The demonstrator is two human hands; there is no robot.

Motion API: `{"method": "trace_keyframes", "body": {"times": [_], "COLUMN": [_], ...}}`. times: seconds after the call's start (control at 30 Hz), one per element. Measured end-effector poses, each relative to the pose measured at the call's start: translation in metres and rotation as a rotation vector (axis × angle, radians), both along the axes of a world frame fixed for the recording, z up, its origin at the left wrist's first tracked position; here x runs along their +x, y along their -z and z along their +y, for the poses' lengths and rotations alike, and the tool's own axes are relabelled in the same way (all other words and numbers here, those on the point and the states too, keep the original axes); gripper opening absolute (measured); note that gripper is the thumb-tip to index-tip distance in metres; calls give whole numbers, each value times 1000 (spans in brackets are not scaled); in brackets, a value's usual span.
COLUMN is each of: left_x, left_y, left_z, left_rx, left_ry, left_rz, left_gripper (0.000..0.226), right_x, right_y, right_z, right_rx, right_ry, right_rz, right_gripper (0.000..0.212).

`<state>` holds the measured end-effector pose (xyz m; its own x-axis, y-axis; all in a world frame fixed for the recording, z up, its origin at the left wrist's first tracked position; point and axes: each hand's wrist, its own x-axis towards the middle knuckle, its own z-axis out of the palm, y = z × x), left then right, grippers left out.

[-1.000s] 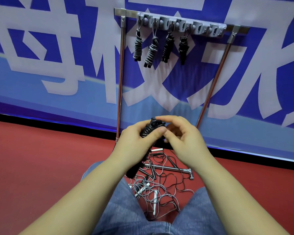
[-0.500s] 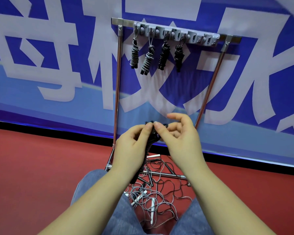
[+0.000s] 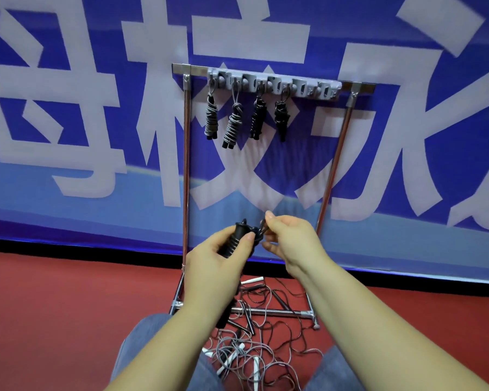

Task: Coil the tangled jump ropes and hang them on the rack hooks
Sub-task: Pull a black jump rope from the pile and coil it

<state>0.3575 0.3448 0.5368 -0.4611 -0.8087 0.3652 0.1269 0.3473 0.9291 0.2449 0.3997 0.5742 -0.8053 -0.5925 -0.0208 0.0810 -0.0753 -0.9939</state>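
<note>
Along the rack's hook strip [image 3: 274,83], reading from the left, four coiled ropes already hang: a grey bundle [image 3: 211,118], a grey-and-black one [image 3: 232,125] tilted a little, a black one [image 3: 258,118], and a shorter black one [image 3: 281,117]. The hooks to the right of these [image 3: 316,89] look bare, so by my reckoning the job is somewhere past its middle but not near its end. On the red floor [image 3: 54,306], between the person's knees and around the rack's base bar [image 3: 277,312], a tangle of loose ropes [image 3: 254,351] in grey, black and white waits to be sorted; how many ropes it holds cannot be counted. In front of the rack, well below the hooks, a fifth black rope [image 3: 236,238] is being finished. The left hand [image 3: 218,261] is wrapped around its wound handles, thumb pressed across the coils. Just beside it, the right hand [image 3: 290,238] pinches the cord's free loop [image 3: 261,225] at the bundle's top between thumb and fingertip, the other fingers curled. It seems to be the tying-off step, with the hanging of this rope not yet done.
</note>
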Motion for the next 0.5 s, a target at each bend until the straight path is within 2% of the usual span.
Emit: {"method": "trace_keyframes", "body": {"times": [0.1, 0.2, 0.3, 0.4, 0.5], "left_x": [0, 1, 4, 0, -7], "left_y": [-4, -7, -9, -12, -20], "left_z": [3, 0, -6, -8, -7], "left_rx": [-87, -131, -217, -261, -283], "left_ry": [-43, -8, 108, 206, 213], "left_rz": [-75, -138, -199, -145, -36], "left_gripper": [20, 20, 31, 24, 17], "right_x": [-6, -4, 5, 14, 20], "right_y": [0, -5, -18, -25, -32], "right_z": [-1, 10, 18, 19, 23], "right_rx": [2, 66, 59, 73, 27], "right_ry": [36, 49, -118, -203, -201], "right_rz": [33, 398, 555, 646, 634], "right_gripper": [29, 30, 29, 28, 27]}}
